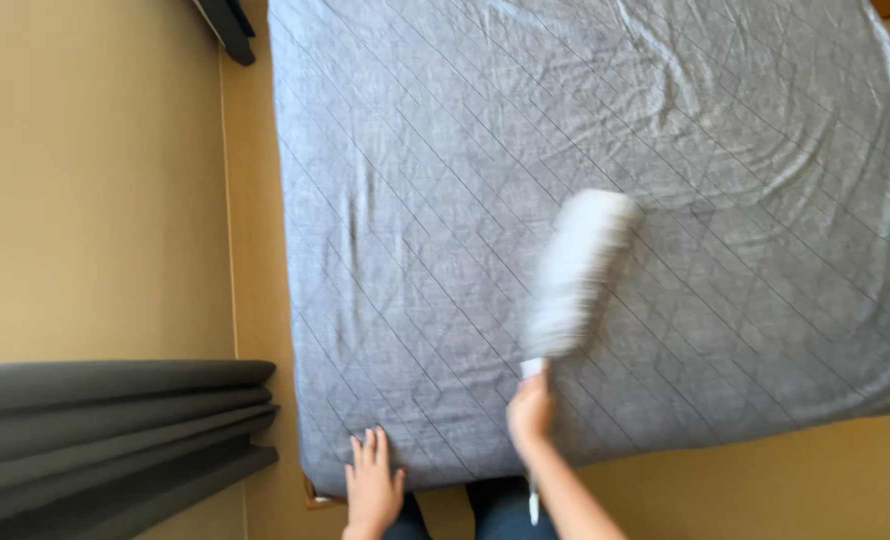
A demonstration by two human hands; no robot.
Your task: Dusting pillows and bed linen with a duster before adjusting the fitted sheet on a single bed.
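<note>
Above the grey quilted mattress [585,230], a light, soft white duster [577,275] is gripped by its thin stiff handle in the right hand [531,412], while the left hand [372,485] is pressed flat, fingers spread, at the mattress's near edge.

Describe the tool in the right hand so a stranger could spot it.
A grey quilted bed cover fills the view. Above its near edge the right hand grips a pale, fluffy, blurred duster; nothing else there is white and fuzzy.
</note>
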